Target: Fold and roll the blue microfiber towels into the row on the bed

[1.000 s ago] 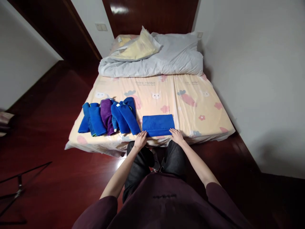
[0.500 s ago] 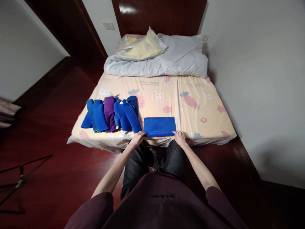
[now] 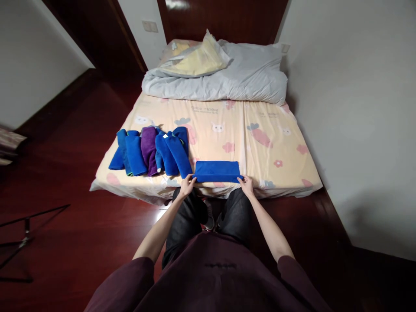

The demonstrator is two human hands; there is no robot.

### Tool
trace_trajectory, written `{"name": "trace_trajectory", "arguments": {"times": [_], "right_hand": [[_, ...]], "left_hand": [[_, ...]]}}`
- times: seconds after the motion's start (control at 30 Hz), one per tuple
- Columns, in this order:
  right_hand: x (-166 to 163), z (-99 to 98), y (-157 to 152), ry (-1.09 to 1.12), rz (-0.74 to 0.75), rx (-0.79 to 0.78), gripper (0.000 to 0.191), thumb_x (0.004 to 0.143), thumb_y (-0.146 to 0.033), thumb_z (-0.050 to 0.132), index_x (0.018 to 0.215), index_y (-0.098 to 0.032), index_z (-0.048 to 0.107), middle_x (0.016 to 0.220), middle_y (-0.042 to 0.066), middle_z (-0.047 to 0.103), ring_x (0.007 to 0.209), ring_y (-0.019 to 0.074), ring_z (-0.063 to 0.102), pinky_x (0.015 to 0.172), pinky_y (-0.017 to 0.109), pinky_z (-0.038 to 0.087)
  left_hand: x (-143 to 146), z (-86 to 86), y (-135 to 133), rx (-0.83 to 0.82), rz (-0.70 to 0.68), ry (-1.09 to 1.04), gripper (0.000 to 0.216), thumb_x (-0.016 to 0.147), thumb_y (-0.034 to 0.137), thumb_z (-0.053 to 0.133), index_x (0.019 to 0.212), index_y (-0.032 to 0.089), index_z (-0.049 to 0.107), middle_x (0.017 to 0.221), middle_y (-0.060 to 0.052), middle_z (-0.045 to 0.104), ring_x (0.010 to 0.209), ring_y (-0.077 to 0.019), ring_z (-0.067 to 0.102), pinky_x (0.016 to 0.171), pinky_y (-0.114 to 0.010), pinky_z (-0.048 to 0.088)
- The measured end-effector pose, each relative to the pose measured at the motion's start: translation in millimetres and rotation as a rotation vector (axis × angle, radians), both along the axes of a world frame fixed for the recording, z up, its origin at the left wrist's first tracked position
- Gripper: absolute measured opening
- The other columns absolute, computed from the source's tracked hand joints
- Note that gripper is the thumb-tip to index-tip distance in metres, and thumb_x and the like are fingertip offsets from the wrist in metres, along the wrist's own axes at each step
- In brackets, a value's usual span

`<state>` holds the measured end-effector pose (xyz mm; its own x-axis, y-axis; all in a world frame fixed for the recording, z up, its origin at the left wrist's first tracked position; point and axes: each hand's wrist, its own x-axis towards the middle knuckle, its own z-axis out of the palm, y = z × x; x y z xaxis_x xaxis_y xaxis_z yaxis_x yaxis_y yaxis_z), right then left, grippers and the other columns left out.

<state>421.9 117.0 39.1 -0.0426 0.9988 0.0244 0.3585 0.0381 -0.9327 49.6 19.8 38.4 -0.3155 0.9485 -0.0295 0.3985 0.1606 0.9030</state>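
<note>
A blue towel [image 3: 217, 168] lies at the front edge of the bed, its near edge rolled over into a narrow band. My left hand [image 3: 187, 185] pinches the near left corner of that band. At the opposite end, my right hand [image 3: 246, 185] grips the near right corner between thumb and fingers. Just left of the towel, several rolled blue towels [image 3: 135, 152] rest side by side on the sheet. A purple rolled towel [image 3: 149, 149] sits among them, and the rightmost blue roll is close to my left hand.
The bed [image 3: 276, 143] has a peach patterned sheet. A grey quilt [image 3: 256, 82] and a pale yellow pillow [image 3: 208, 58] are bunched near the headboard [image 3: 224, 21]. On the floor at left stands a black metal stand [image 3: 26, 234]. A white wall [image 3: 357, 108] borders the right side.
Both hands have turned the towel's near edge further over, away from me, so the rolled band is wider and less flat cloth shows. The view has shifted slightly.
</note>
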Motion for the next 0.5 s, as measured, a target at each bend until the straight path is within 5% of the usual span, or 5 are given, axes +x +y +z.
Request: {"name": "trace_trajectory", "arguments": {"times": [0.2,0.5], "right_hand": [[0,1.0,5,-0.146,0.01,0.001,0.043,0.087,-0.06,0.065,0.089,-0.018,0.073,0.075,0.009,0.073,0.077,0.0266,0.07,0.074,0.036,0.057],[-8,-5.2,13,-0.391,-0.028,-0.051,0.034,0.095,-0.049,0.054,0.092,-0.021,0.073,0.091,0.011,0.077,0.084,0.027,0.071,0.079,0.033,0.053]], "left_hand": [[5,-3.8,4,-0.147,0.069,0.17,0.03,0.095,0.041,0.054,0.106,0.017,0.067,0.096,-0.013,0.076,0.092,-0.0293,0.072,0.092,-0.043,0.055],[8,-10.8,9,-0.223,0.1,0.236,0.03,0.098,0.039,0.051,0.107,0.016,0.068,0.102,-0.015,0.076,0.1,-0.0313,0.073,0.095,-0.042,0.053]]}}
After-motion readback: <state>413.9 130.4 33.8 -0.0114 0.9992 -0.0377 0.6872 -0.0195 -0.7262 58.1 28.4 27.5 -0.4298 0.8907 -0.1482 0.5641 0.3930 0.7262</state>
